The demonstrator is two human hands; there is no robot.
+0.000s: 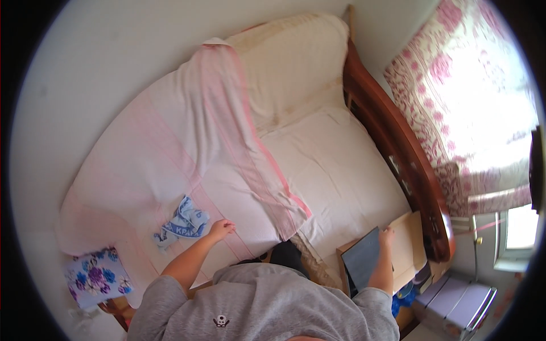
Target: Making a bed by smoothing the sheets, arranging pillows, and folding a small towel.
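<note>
My left hand [222,229] hovers above the bed with its fingers loosely curled and a little apart, and I see nothing in it. Just left of it, a crumpled blue and white cloth [187,221] lies on the pink-striped blanket [170,148]. At the right, my right hand [387,237] grips the upper corner of a dark grey flat panel [362,258]. The panel stands tilted in an open cardboard box [408,244] at the bed's near right corner. My right forearm hides part of the panel and box.
The bed has a bare cream sheet [335,165] and a dark wooden headboard [392,148] along the right. A floral pillow-like item [98,277] lies at lower left. Beyond the headboard hang flowered curtains [438,102]. A lilac storage box [455,298] stands at lower right, near blue plastic [402,301].
</note>
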